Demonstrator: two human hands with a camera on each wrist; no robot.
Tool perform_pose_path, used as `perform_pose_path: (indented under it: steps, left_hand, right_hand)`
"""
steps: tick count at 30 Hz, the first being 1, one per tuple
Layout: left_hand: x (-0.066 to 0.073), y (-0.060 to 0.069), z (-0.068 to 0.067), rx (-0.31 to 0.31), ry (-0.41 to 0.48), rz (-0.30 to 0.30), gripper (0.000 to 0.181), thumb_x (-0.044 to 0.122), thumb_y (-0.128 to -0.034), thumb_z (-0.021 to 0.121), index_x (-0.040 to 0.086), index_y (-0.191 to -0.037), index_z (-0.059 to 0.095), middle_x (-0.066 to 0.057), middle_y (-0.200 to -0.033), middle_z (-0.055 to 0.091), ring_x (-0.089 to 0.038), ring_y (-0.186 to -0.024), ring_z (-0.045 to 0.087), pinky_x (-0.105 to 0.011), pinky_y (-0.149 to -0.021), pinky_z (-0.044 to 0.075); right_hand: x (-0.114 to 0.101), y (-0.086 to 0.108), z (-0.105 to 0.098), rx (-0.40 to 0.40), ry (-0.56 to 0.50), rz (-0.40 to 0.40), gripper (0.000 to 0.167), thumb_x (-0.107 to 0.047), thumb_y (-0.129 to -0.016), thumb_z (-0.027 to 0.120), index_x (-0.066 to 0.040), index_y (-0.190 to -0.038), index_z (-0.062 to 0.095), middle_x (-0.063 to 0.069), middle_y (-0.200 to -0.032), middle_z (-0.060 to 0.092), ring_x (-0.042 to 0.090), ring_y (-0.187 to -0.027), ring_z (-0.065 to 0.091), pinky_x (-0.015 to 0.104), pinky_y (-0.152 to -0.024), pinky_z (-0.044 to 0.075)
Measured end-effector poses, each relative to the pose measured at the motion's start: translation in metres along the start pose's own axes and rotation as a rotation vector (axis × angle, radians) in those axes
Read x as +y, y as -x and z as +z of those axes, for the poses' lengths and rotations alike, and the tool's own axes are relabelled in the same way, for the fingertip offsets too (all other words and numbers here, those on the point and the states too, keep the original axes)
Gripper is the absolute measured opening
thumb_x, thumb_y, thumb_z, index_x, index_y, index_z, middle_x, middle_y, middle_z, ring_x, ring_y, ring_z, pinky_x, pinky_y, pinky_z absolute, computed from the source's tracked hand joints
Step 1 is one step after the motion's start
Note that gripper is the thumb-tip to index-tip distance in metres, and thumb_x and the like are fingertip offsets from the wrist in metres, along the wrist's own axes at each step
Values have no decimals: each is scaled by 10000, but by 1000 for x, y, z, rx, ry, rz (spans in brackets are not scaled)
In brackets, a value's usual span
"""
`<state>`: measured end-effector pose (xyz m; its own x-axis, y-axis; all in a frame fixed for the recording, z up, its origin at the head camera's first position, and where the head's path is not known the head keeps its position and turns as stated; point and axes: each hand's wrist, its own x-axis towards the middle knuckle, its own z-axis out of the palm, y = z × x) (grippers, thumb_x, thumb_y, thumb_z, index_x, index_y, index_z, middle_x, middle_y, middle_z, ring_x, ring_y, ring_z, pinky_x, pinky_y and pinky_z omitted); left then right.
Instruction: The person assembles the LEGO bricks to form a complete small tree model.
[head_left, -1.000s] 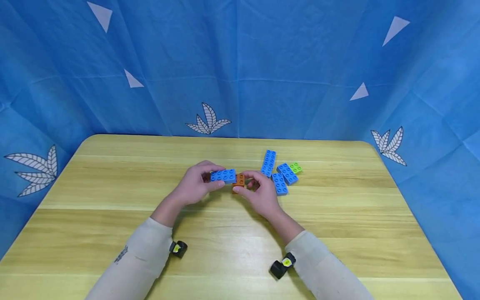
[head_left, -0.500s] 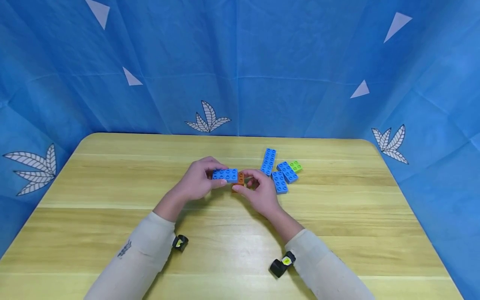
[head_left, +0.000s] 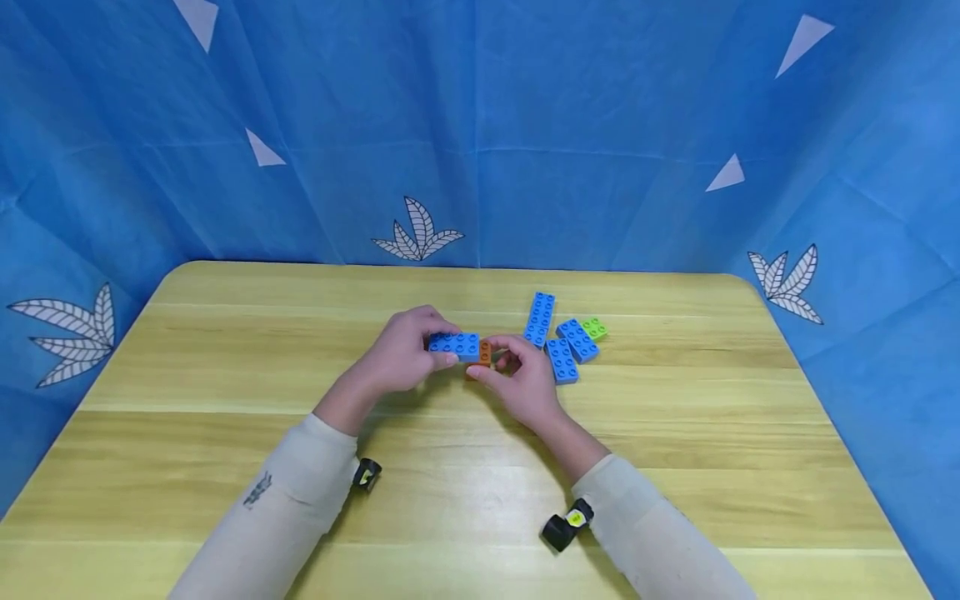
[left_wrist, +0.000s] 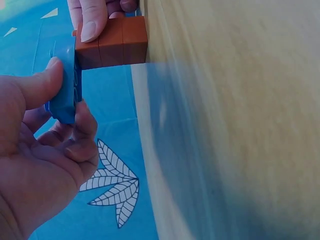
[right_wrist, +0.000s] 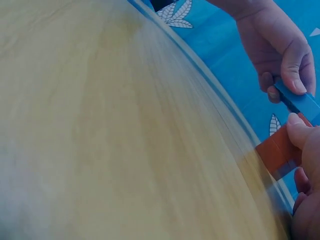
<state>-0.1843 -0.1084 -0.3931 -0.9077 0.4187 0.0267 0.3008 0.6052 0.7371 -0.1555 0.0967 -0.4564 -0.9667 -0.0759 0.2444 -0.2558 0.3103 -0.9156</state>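
Over the middle of the table, my left hand (head_left: 397, 354) pinches a blue toy building brick (head_left: 456, 347) between thumb and fingers. My right hand (head_left: 528, 385) grips a stack of orange-brown bricks (left_wrist: 112, 45) from the right side. In the left wrist view the blue brick lies across the top of the stack at one end, its other end jutting out to the left. Whether the two are pressed fully together I cannot tell. One column of orange studs shows beside the blue brick in the head view. The right wrist view shows the orange-brown stack (right_wrist: 275, 152) partly behind my right thumb.
Right of my right hand lie a long blue brick (head_left: 539, 318), two shorter blue bricks, one nearer (head_left: 562, 361) and one farther (head_left: 578, 340), and a lime green brick (head_left: 595, 328). A blue curtain (head_left: 480, 125) hangs behind the wooden table (head_left: 450, 500).
My left hand has shifted a little right with the blue brick, which covers more of the orange-brown stack's top. My right hand keeps its grip nearly in place.
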Motion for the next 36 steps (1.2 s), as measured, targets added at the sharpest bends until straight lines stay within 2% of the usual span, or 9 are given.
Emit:
perform_pose_path:
  steps: [4, 11, 18, 23, 27, 30, 36]
  left_hand:
    - [3, 0, 0, -3, -37, 23, 305, 124, -910, 747, 53, -1205, 715, -33, -1052, 591, -228, -907, 540, -369, -762, 480]
    - [1, 3, 5, 6, -127, 55, 372, 191, -902, 756, 69, -1246, 685, -45, -1086, 571, -230, -962, 526, -396, -851, 459]
    - [-2, 0, 13, 35, -38, 91, 425, 327, -866, 793, 135, -1234, 704, -30, -1071, 555, -220, -952, 534, -399, -811, 475]
    - [-5, -2, 15, 68, 19, 115, 369, 305, -864, 809, 112, -1170, 733, -17, -1041, 552, -212, -932, 535, -370, -778, 485]
    - [-4, -2, 15, 62, 26, 123, 376, 296, -861, 813, 87, -1163, 732, -21, -1020, 539, -216, -925, 528, -369, -770, 490]
    - [-4, -2, 15, 56, 24, 119, 386, 308, -867, 805, 87, -1174, 728, -22, -1017, 531, -219, -928, 524, -370, -765, 488]
    - [-7, -2, 18, 62, 11, 108, 398, 345, -866, 799, 112, -1179, 720, -5, -1077, 565, -218, -957, 537, -372, -781, 483]
  right_hand:
    - [-1, 0, 1, 16, -12, 10, 356, -76, -785, 862, -9, -1102, 712, 137, -932, 638, 306, -786, 573, 283, -648, 406]
    - [7, -1, 0, 14, -22, -24, 344, -166, -787, 873, -86, -1091, 733, 54, -935, 648, 242, -774, 584, 305, -654, 432]
    - [6, 0, -3, 3, 22, -22, 358, -159, -781, 883, -107, -1100, 728, 12, -917, 638, 204, -771, 571, 289, -644, 450]
    - [3, 3, -6, -13, 46, 27, 456, -88, -738, 904, -109, -1151, 711, 22, -1014, 652, 187, -795, 583, 295, -673, 480]
    - [-1, 11, -14, 18, 46, 48, 470, -37, -729, 898, -69, -1155, 703, 74, -1082, 660, 198, -793, 584, 296, -674, 482]
    - [-4, 21, -25, 58, 48, 19, 428, -26, -750, 880, -25, -1140, 705, 123, -1080, 665, 216, -777, 580, 293, -654, 472]
    - [-3, 36, -51, 195, 123, -51, 363, -34, -753, 879, -3, -1077, 717, 161, -922, 634, 227, -690, 565, 246, -601, 460]
